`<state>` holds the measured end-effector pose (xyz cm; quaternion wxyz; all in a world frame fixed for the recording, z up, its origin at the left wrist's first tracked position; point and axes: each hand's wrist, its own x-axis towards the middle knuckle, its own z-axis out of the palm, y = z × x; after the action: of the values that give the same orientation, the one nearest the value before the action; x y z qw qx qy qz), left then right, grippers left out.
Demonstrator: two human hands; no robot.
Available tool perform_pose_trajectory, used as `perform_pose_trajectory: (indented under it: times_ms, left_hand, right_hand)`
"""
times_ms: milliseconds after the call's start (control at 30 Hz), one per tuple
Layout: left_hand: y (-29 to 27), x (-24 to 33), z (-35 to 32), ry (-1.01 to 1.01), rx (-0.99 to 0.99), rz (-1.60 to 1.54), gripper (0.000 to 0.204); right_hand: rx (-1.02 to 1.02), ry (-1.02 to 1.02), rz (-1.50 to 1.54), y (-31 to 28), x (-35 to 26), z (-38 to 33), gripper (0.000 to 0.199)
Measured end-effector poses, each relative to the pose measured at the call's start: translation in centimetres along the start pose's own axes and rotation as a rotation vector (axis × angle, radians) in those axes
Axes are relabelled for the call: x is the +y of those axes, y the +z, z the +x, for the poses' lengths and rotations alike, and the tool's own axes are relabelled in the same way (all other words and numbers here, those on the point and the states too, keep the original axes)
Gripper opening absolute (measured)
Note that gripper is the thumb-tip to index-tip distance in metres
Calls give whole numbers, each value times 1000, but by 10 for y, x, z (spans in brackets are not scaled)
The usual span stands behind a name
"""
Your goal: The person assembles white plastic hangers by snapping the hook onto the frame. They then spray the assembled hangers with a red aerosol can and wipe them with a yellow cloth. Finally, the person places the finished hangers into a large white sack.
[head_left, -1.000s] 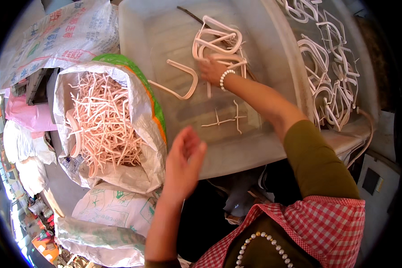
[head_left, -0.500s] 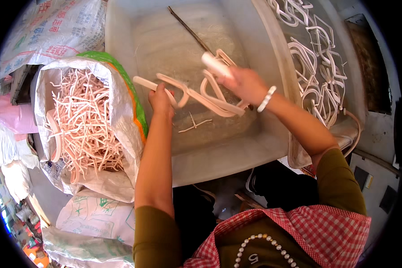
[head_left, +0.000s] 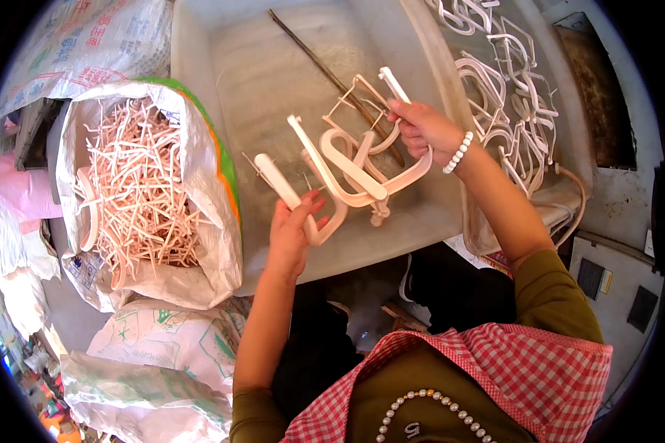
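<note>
A pale pink moulded plastic piece (head_left: 353, 174), made of curved strips and a loop joined by thin sprues, is held up over the large translucent tub (head_left: 233, 66). My left hand (head_left: 291, 230) is closed around its near left curved arm. On the far right, my right hand (head_left: 427, 134) grips another strip of it, fingers curled round. Thin frame-like sprues (head_left: 345, 103) stick out behind the loop. A dark rod (head_left: 314, 59) leans in the tub behind the piece.
Left of the tub, a white woven sack (head_left: 213, 255) with a green edge is full of thin pink sprues (head_left: 144, 188). At the right, a second bin holds several similar white plastic pieces (head_left: 524, 103). More sacks (head_left: 166, 354) lie at the lower left.
My left hand has come nearer to me with its end of the piece. My right hand has shifted slightly right. The piece has turned, its arms now pointing upward.
</note>
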<state>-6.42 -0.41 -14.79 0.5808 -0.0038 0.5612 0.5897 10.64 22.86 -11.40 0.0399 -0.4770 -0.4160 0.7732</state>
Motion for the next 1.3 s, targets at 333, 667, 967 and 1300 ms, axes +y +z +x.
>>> perform_pose_trajectory:
  times_ms: [333, 667, 967, 1300]
  left_hand:
    - [-10, 2, -2, 97, -166, -220, 29]
    - [-32, 34, -23, 75, -325, -28, 28]
    - [-21, 52, -17, 68, -357, 402, 24]
    - [-28, 32, -14, 359, -301, 309, 19]
  right_hand:
    - [-86, -2, 44, 20, 51, 32, 42]
    - [-323, -492, -1126, 23, 72, 111, 38]
    - [195, -554, -1134, 13, 4, 41, 32]
    - [242, -327, -142, -28, -13, 37, 24]
